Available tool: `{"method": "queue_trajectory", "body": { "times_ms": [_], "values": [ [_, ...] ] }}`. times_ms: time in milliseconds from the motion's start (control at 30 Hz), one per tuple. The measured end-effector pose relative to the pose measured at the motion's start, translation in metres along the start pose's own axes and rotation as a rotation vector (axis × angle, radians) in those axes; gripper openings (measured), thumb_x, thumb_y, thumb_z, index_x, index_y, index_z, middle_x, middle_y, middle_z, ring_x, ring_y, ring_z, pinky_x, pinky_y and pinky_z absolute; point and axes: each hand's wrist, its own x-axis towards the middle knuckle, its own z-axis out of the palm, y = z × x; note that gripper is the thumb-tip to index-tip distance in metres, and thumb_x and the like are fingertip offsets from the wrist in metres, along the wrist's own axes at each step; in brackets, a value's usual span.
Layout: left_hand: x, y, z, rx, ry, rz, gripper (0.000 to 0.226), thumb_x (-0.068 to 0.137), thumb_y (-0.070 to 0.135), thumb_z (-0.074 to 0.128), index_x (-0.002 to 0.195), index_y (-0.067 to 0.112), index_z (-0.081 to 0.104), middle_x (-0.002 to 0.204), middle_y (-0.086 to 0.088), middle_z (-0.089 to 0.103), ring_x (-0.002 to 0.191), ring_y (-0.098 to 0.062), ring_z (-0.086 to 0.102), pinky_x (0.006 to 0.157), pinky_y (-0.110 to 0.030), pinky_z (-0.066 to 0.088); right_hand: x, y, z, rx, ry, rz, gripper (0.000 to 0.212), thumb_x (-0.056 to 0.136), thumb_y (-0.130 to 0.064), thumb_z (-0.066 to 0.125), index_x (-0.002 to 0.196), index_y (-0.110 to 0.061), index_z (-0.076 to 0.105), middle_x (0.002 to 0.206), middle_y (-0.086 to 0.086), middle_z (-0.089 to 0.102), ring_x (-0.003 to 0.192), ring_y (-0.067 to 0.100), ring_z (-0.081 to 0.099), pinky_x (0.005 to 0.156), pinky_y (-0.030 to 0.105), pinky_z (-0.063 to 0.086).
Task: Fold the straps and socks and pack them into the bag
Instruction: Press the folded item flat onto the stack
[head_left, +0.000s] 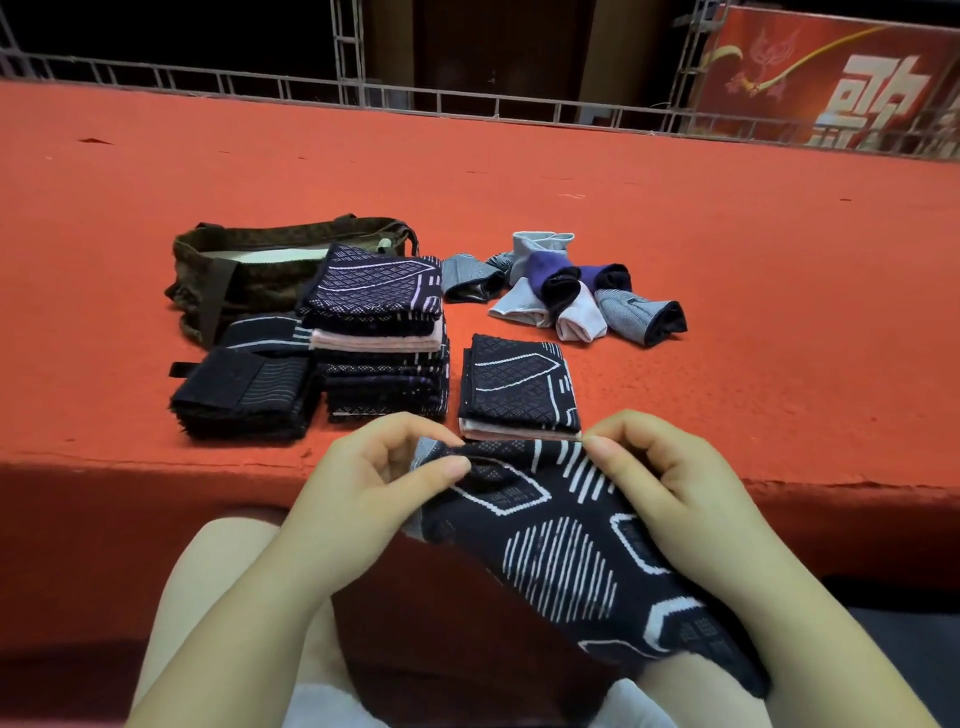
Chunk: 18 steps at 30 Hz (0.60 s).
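Navy sock (566, 545) — top edge pinched between both hands' fingers (447, 467).

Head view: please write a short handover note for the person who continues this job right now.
Left hand and right hand both pinch the top edge of a dark patterned sock, held over the lap, not yet folded.
Done: tall stack of folded socks, small stack, folded black straps, all on the red surface.
Left: fold this sock, handle the loose grey and purple pile, then pack everything. The brown bag stands open behind the stacks; nothing visibly packed yet.
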Motion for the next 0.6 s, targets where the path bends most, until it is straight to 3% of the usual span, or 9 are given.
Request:
{"method": "queue_trajectory", "body": {
  "times_ms": [133, 267, 400, 467, 533, 600],
  "values": [
    [0.000, 0.004, 0.000, -0.141, 0.063, 0.002, 0.018, 0.072, 0.006, 0.075, 0.065, 0.020, 0.066, 0.056, 0.010, 0.059, 0.053, 0.003, 0.051, 0.054, -0.007, 0.040, 0.000, 0.003, -0.006, 0.024, 0.032, 0.027, 0.016, 0.090, -0.041, 0.053, 0.082, -0.031, 0.062, 0.076, -0.011, 0.066, 0.071, 0.002, 0.060, 0.065, 0.011, 0.042],
    [0.001, 0.005, -0.007, -0.105, 0.043, -0.010, 0.024, 0.077, -0.014, 0.061, 0.070, 0.009, 0.061, 0.051, 0.009, 0.058, 0.050, 0.005, 0.053, 0.052, -0.005, 0.040, 0.000, 0.000, -0.013, 0.045, 0.057, 0.038, 0.016, 0.086, -0.043, 0.052, 0.080, -0.033, 0.062, 0.073, -0.013, 0.066, 0.067, 0.000, 0.059, 0.063, 0.011, 0.042],
    [0.001, 0.002, -0.023, -0.045, 0.002, -0.015, 0.027, 0.066, 0.002, 0.080, 0.061, 0.027, 0.071, 0.058, 0.008, 0.063, 0.055, 0.003, 0.056, 0.056, -0.007, 0.042, 0.000, -0.003, -0.016, 0.058, 0.041, 0.033, 0.016, 0.084, -0.043, 0.051, 0.079, -0.033, 0.063, 0.073, -0.012, 0.067, 0.067, 0.000, 0.059, 0.063, 0.011, 0.042],
    [0.001, -0.003, -0.028, -0.095, 0.017, -0.037, 0.017, 0.062, 0.023, 0.086, 0.059, 0.028, 0.070, 0.057, 0.008, 0.062, 0.054, 0.002, 0.056, 0.056, -0.007, 0.043, 0.000, -0.002, -0.015, 0.048, 0.032, 0.026, 0.016, 0.089, -0.043, 0.054, 0.080, -0.033, 0.063, 0.074, -0.013, 0.067, 0.069, 0.000, 0.060, 0.064, 0.011, 0.042],
    [0.001, -0.007, -0.029, -0.184, 0.014, -0.074, 0.038, 0.043, 0.053, 0.089, 0.059, 0.026, 0.069, 0.060, 0.006, 0.064, 0.058, -0.003, 0.059, 0.059, -0.012, 0.048, 0.000, -0.001, -0.014, 0.053, 0.031, 0.028, 0.017, 0.090, -0.042, 0.053, 0.079, -0.033, 0.063, 0.074, -0.014, 0.066, 0.070, 0.000, 0.060, 0.065, 0.010, 0.042],
    [0.000, -0.010, -0.023, -0.339, -0.015, -0.093, 0.046, 0.038, 0.056, 0.090, 0.060, 0.023, 0.068, 0.064, 0.001, 0.066, 0.059, -0.008, 0.062, 0.059, -0.017, 0.051, 0.000, 0.000, -0.012, 0.059, 0.030, 0.030, 0.017, 0.091, -0.040, 0.053, 0.079, -0.033, 0.063, 0.074, -0.014, 0.065, 0.069, -0.001, 0.059, 0.064, 0.010, 0.041]
  ]
}}
